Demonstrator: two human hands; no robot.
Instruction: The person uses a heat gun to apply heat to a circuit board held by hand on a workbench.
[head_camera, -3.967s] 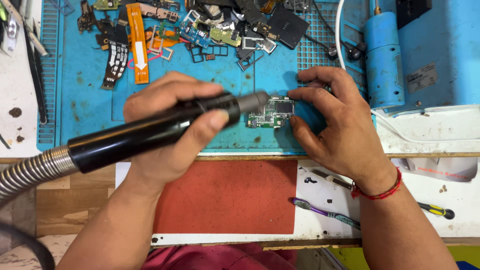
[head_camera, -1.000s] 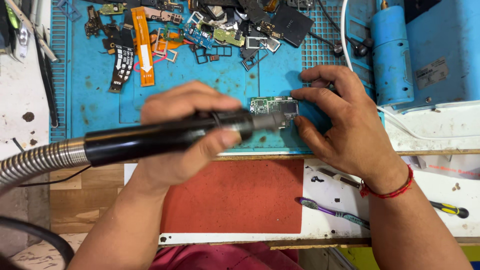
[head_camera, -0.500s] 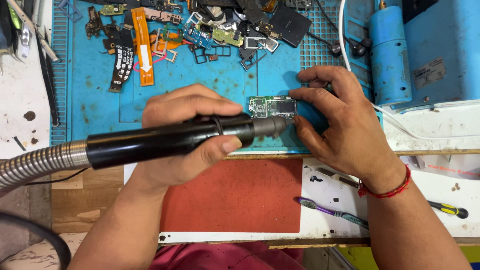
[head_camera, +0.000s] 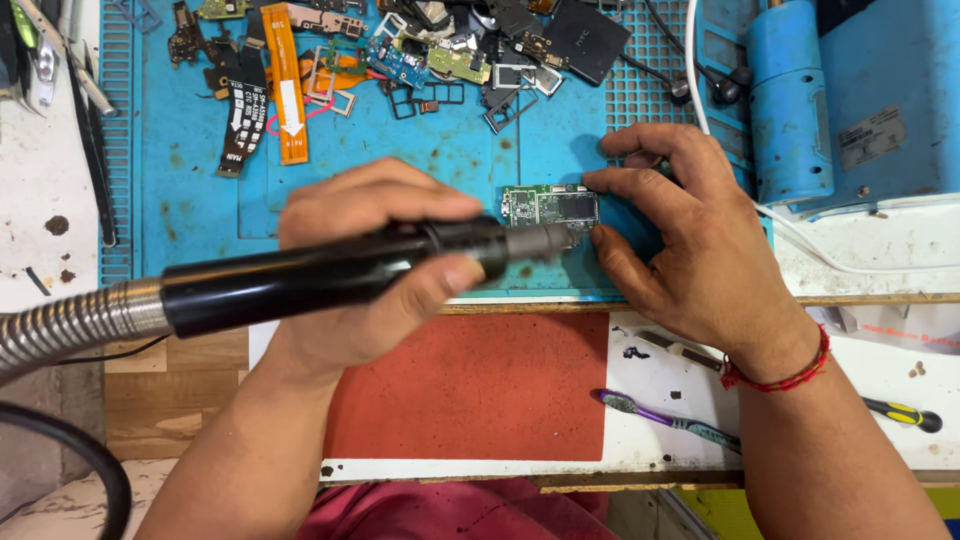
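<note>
My left hand (head_camera: 365, 265) grips a black hot-air wand (head_camera: 320, 278) with a ribbed metal hose (head_camera: 70, 325) trailing off to the left. Its grey nozzle (head_camera: 540, 240) points right, just over the lower edge of a small green circuit board (head_camera: 550, 206). The board lies flat on the blue work mat (head_camera: 200, 215). My right hand (head_camera: 690, 245) rests on the mat and pins the board's right edge with its fingertips. A red string bracelet circles that wrist.
A heap of phone parts, metal frames and boards (head_camera: 470, 55) and orange flex cables (head_camera: 283, 85) lies at the mat's far edge. A blue station (head_camera: 850, 100) stands at the right. A red pad (head_camera: 470, 385), toothbrush (head_camera: 665, 418), screwdriver (head_camera: 900, 412) and tweezers (head_camera: 90, 140) lie around.
The wand has stayed over the board, its nozzle shifting slightly along the board's lower edge. My right hand keeps holding the board in the same place.
</note>
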